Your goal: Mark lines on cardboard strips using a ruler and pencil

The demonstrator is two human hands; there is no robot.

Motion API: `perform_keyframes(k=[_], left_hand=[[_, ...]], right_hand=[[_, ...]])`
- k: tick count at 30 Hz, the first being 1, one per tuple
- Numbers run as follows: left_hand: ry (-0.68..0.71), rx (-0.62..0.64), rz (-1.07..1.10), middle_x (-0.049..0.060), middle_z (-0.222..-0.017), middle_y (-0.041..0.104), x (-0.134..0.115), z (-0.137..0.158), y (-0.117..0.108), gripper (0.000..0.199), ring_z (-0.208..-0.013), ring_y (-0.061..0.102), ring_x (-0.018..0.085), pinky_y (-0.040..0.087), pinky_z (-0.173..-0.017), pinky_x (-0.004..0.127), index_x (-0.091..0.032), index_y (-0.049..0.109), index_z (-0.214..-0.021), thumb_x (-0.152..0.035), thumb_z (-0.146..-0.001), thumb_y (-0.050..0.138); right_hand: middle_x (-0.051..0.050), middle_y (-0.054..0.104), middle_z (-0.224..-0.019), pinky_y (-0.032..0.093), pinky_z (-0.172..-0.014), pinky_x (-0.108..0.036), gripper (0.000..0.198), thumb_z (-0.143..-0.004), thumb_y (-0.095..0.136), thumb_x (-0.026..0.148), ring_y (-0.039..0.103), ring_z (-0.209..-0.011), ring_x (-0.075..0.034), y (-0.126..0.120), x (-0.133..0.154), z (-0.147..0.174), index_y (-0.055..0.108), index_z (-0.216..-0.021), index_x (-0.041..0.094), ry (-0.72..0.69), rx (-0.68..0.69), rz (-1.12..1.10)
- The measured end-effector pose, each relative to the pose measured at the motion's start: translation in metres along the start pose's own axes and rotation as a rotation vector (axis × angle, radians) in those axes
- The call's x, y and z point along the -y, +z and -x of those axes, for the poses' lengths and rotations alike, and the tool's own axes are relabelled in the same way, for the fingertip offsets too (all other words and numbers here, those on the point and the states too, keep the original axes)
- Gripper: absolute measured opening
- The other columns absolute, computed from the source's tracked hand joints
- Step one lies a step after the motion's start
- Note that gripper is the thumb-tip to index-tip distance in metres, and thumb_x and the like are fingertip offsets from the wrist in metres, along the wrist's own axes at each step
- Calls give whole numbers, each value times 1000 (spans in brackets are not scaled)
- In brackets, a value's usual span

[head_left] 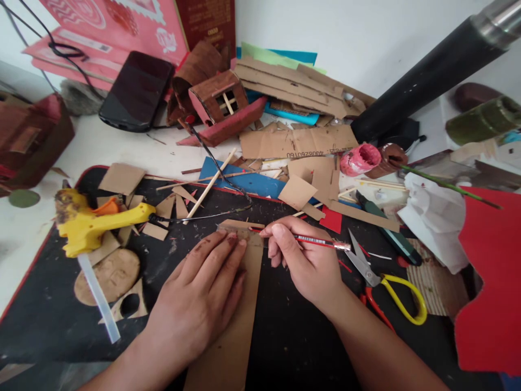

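two forearms [128, 358] are cut off by the head view's lower edge, as is one cardboard strip [222, 361]; the left hand [203, 282] lies flat on it, fingers extended, half hiding one see-through piece [255, 240], hard to make out. the right hand [307, 255] pinches one pencil [315, 240] at the strip's far end, its forearm partly covering one pair of scissors [371, 276]

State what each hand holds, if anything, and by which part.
Right hand: slim red-and-black pencil, near its writing tip. Left hand: nothing gripped, resting on a long brown cardboard strip.
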State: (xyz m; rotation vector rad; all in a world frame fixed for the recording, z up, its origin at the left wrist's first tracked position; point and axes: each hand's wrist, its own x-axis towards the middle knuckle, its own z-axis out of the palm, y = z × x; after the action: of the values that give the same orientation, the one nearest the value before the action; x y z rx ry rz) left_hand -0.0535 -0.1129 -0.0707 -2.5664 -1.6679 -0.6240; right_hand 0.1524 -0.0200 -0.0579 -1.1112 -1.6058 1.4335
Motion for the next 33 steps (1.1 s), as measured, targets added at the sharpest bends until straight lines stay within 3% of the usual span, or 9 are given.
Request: perform_keyframes(k=[26,33], left_hand=[[-14,-3,-2,16,-144,75,0,5,5,40,-140,65,35,54,-118,49,-5,64,-149,-20,-113,55],[-10,-11,3,16,-144,75,0,3,4,40,-139,66,34,54,-117,49,-5,63,-150,-20,-114,55]], right_hand=[[2,71,-72,50,-51,-24,27,-118,60,34,66,-55,-12,2,2,0,80,-104,21,-27,-11,-19],[0,76,-76,54,-55,-25,22,-115,63,28,69,-58,-12,1,5,-1,82,-106,20,-77,54,13]])
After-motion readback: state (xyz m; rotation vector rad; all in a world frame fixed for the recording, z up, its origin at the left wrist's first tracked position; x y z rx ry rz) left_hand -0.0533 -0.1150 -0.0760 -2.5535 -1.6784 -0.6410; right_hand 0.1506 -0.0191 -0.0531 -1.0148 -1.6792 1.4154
